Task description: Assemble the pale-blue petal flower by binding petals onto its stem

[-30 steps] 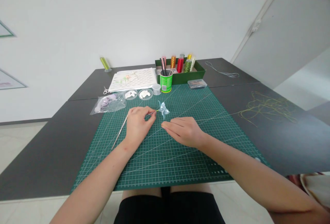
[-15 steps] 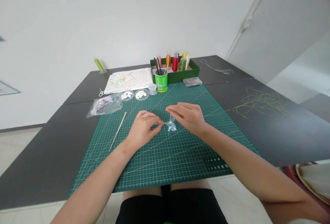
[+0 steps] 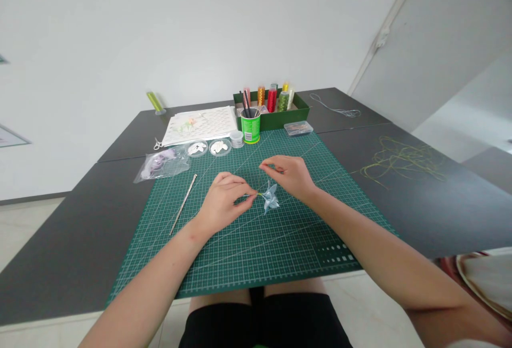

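Between thumb and fingers, my left hand (image 3: pixel 226 198) pinches the thin yellow-green stem of a light blue fabric flower (image 3: pixel 271 198). The flower's petals point right, above the green cutting mat (image 3: pixel 240 252). Up and to the right of the petals is my right hand (image 3: pixel 290 174), with thumb and fingertips pressed together. Anything between those fingertips is too small to make out. A slim metal stick (image 3: pixel 183 204) lies on the mat left of my left hand.
Beyond my hands are a green can (image 3: pixel 250 128) of tools, dishes of white pieces (image 3: pixel 219 148), a green box (image 3: pixel 280 119) of thread spools, and a clear case (image 3: pixel 298 128). A plastic bag (image 3: pixel 162 165) lies left; loose yellow-green thread (image 3: pixel 400 160) lies right.
The flower has moved slightly right and now shows more of its petals. My right hand has risen a little and its fingertips have drawn into a pinch.
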A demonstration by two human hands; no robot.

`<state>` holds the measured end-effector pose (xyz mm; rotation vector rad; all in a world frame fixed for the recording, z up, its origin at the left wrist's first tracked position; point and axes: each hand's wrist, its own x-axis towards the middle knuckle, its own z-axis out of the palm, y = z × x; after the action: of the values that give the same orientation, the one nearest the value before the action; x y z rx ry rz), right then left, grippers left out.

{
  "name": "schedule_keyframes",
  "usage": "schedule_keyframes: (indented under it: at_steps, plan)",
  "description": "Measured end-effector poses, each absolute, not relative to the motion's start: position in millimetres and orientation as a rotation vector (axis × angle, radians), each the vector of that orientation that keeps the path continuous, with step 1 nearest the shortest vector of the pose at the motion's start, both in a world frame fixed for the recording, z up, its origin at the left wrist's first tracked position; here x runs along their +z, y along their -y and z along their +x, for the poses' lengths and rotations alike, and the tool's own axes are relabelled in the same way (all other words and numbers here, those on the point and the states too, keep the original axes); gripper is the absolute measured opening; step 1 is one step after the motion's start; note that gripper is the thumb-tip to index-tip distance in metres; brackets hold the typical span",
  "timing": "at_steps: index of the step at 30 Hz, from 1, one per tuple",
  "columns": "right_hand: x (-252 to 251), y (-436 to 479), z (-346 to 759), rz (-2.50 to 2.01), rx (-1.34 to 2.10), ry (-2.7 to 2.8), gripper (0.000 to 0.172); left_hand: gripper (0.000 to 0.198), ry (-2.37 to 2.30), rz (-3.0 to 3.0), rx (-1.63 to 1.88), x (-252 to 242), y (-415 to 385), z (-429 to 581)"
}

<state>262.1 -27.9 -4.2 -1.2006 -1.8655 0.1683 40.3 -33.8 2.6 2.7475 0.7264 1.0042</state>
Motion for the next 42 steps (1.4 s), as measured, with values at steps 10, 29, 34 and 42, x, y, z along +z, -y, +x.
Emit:
schedule_keyframes:
  at_steps: [10,29,34,42]
  plan:
    - [-19.3,22.3,257.7,-1.313,0.61,1.825,0.02,0.007,-0.909,2.568,1.212,5.8,37.1,41.0]
    - [-19.0,52.5,230.8,-1.09,0.403,2.215,0.022,0.012,-1.476,2.113,1.269,6.7,27.2,36.7]
    - [-16.4,58.2,231.1,-1.07,0.242,2.259,0.028,0.011,-1.504,2.164,1.199,6.7,24.0,35.7]
    - [0.6,63.7,238.0,-1.084,0.038,2.256,0.036,0.007,-1.339,2.443,0.934,-2.8,20.0,36.9]
